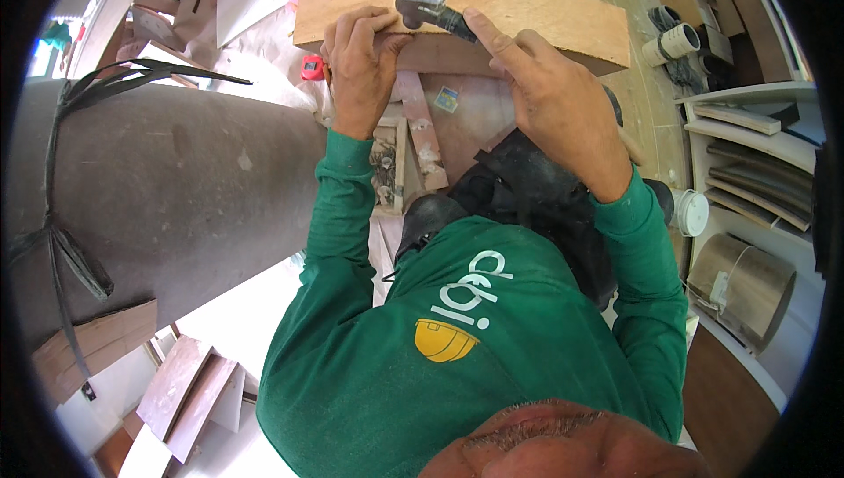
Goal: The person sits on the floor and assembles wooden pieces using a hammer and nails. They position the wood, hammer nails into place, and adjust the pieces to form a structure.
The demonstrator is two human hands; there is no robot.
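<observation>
A pale wooden board (536,17) lies across the far side, its near edge facing me. My right hand (549,83) is closed round the dark handle of a claw hammer (425,9), forefinger stretched along it. The hammer's head is over the board, close to my left fingertips. My left hand (360,65) rests at the board's near edge with bent fingers, thumb and forefinger close together; whatever they pinch is too small to make out. A red tape measure (312,68) lies just left of that hand.
A large grey wrapped roll (185,206) tied with black strips stands at my left. Shelves with stacked boards (760,170), a white bucket (691,212) and a metal drum (743,289) are at the right. Wood strips (424,140) lie below the board.
</observation>
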